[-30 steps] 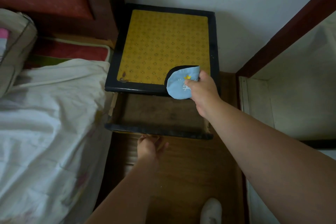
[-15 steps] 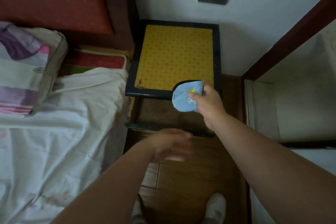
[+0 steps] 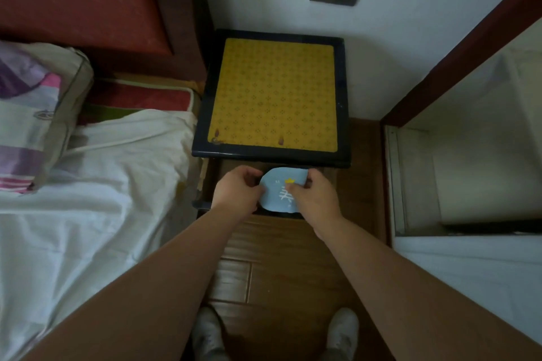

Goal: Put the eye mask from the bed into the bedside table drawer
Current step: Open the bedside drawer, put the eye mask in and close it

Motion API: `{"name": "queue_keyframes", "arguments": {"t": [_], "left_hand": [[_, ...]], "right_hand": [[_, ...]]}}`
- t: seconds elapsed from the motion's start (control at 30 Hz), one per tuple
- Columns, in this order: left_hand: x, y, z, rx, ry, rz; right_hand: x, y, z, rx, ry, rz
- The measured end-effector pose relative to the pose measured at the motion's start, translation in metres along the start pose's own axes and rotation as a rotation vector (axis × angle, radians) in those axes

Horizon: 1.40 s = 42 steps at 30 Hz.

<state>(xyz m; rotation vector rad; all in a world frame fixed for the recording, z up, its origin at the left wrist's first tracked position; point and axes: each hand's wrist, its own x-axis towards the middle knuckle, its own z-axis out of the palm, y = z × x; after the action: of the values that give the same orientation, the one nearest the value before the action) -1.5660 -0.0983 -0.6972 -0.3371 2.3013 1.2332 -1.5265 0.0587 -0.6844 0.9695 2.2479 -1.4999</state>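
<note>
A bedside table [image 3: 275, 95] with a yellow patterned top stands against the wall at 12 o'clock, its drawer [image 3: 337, 187] pulled open below. Over the drawer, the left hand [image 3: 239, 192] and right hand [image 3: 312, 199] pinch opposite edges of the blue eye mask [image 3: 278, 195]. It looks light, soft and floppy, so gripping both edges should keep it flat.

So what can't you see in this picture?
All in the head view:
- Inside of the drawer: mostly covered by the hands and eye mask, and dark.
- Left hand's fingertips: tucked behind the mask, so its grip is unclear.
- Mask's strap and far end: hidden behind both hands.
- White marks on the mask: too blurry to read.
- Pillow: cut off by the left edge.
</note>
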Motion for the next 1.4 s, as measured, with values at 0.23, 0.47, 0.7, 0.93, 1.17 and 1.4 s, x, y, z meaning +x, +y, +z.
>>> {"name": "queue_keyframes", "arguments": {"t": [0.23, 0.47, 0.7, 0.93, 1.17, 1.4], "left_hand": [[0.005, -0.011, 0.004, 0.263, 0.155, 0.143], [0.018, -0.018, 0.011, 0.286, 0.219, 0.098], [0.039, -0.014, 0.018, 0.438, -0.026, 0.096], [0.033, -0.020, 0.021, 0.703, -0.139, 0.096], [0.012, -0.035, -0.002, 0.679, 0.008, 0.173], [-0.034, -0.038, -0.018, 0.705, 0.321, 0.266]], "right_hand": [[0.013, 0.016, 0.015, -0.100, 0.034, 0.033], [0.024, 0.021, 0.021, -0.138, 0.124, -0.039], [0.037, 0.023, 0.035, -0.376, -0.115, -0.088], [0.035, 0.023, 0.037, -0.571, -0.169, -0.072], [0.006, 0.019, 0.008, -0.396, 0.117, -0.199], [-0.033, 0.032, -0.001, 0.349, 0.234, 0.395]]}}
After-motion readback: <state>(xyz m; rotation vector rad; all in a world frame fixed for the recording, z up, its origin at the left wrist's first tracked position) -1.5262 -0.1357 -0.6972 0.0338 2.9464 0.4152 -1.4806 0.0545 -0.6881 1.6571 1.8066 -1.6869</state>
